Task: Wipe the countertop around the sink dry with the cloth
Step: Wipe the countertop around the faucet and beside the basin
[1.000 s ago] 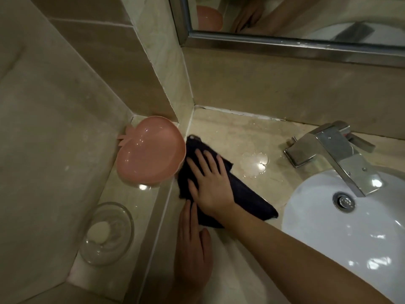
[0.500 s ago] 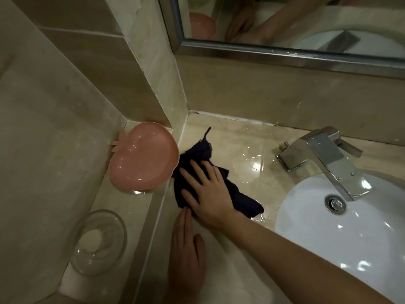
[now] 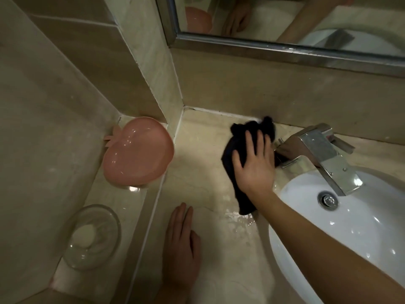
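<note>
cloth [image 3: 237, 150] lies left of faucet [image 3: 324, 150], behind sink [image 3: 355, 233].

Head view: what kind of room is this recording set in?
Most likely a bathroom: a white ceramic sink basin with a chrome faucet is set into a beige marble countertop, under a metal-framed wall mirror.

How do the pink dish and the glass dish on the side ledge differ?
The pink dish is opaque and apple-shaped; the glass dish is clear and round. The pink dish looks empty, while the glass dish holds a pale soap bar. The pink dish sits farther back. Both rest on the ledge.
</note>
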Motion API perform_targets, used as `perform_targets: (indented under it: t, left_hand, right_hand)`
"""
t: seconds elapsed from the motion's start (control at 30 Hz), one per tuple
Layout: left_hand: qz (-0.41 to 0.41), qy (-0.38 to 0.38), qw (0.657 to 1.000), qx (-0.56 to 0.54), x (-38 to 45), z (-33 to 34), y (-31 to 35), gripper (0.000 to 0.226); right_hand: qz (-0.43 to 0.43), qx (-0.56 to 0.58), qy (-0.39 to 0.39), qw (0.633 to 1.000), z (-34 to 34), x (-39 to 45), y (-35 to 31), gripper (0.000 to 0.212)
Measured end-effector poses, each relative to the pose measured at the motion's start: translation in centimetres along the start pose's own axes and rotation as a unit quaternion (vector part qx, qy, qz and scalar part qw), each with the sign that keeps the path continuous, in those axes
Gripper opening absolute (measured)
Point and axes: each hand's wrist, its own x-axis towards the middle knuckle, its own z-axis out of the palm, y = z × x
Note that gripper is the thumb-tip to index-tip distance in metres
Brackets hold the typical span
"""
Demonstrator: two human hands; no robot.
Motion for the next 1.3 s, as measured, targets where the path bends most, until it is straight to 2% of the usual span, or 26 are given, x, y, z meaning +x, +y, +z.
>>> perform_targets:
  t: [0.23,0.37,0.43,0.57,0.7,0.77,0.83,0.9,1.0,1.13,1.3]
  left_hand:
    - [-0.002,-0.022,1.000,-0.003,0.0,-0.4,0.3,0.051]
    - [-0.023,-0.031,0.999,-0.006,0.1,-0.3,0.4,0.053]
    - [-0.027,-0.033,0.999,-0.020,0.0,-0.3,0.6,0.053]
    - [-0.030,-0.027,0.997,-0.066,0.0,-0.5,0.7,0.053]
    - [-0.056,0.005,0.991,-0.119,-0.1,-0.8,0.8,0.052]
    - [-0.077,0.024,0.987,-0.138,-0.1,-0.9,0.9,0.052]
    - [-0.080,0.016,0.988,-0.134,-0.2,-1.0,0.9,0.051]
    - [-0.069,0.012,0.990,-0.124,-0.7,-1.5,0.5,0.049]
    - [-0.040,0.014,0.996,-0.080,-3.1,-3.2,-1.1,0.047]
    - [-0.070,0.044,0.994,-0.066,-7.1,-3.9,-2.9,0.046]
    - [-0.104,0.065,0.989,-0.086,-6.6,-3.6,-3.1,0.049]
  right_hand:
    - [0.033,0.021,-0.010,0.999,-1.5,-13.0,1.4,0.062]
    - [0.114,0.058,0.009,0.992,-1.3,-14.4,1.2,0.060]
    - [0.110,0.068,0.025,0.991,-1.0,-14.0,0.3,0.052]
    - [-0.022,0.038,0.013,0.999,0.5,-13.7,-2.5,0.047]
    - [-0.198,0.035,-0.068,0.977,3.0,-13.5,-7.3,0.052]
    - [-0.249,0.067,-0.112,0.960,3.0,-13.1,-7.2,0.053]
    - [-0.269,0.062,-0.118,0.954,2.3,-13.0,-5.4,0.054]
    - [-0.248,0.028,-0.097,0.964,1.4,-13.2,-3.2,0.057]
    - [-0.131,-0.005,-0.052,0.990,0.2,-12.8,-0.9,0.062]
    - [-0.018,0.003,-0.033,0.999,0.7,-12.2,-3.3,0.062]
    - [-0.014,0.050,-0.005,0.999,3.2,-10.6,-9.0,0.056]
